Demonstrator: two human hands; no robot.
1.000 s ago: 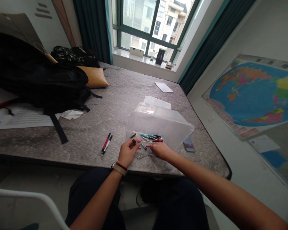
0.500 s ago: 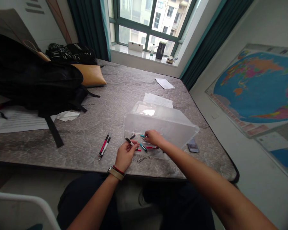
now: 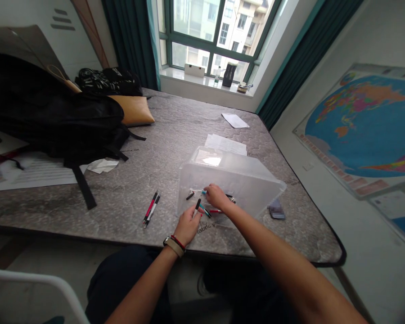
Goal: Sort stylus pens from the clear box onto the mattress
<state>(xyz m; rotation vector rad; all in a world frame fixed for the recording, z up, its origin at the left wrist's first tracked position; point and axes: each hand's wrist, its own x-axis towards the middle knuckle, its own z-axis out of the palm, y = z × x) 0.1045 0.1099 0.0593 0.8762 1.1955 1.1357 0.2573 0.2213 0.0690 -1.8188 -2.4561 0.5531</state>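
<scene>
- A black pen (image 3: pixel 197 206) is gripped in the left hand (image 3: pixel 188 223), pinched between thumb and curled fingers; it is held nearly upright, its tip raised towards the mouth of the bin; half a second ago it was held flatter, pointing off to the left
- The left hand has been drawn slightly nearer the mattress edge than before; a watch and a red band (image 3: pixel 174 245) are worn at its wrist
- The right hand (image 3: pixel 216 196) is kept inside the clear plastic bin (image 3: pixel 243 177), which lies on its side on the grey mattress (image 3: pixel 138 180); its fingers are bent down over the loose pens (image 3: pixel 206 210); whether one is grasped cannot be told
- A second ago that hand was lower, at the bin's front lip; since then it has been moved further in
- A black cap (image 3: pixel 190 195) is seen just left of the right hand, apart from it
- Two pens (image 3: pixel 151 208), one red and one dark, are left side by side on the mattress, well left of the bin; they have not been shifted
- A black backpack (image 3: pixel 54 121) is lying at the far left
</scene>
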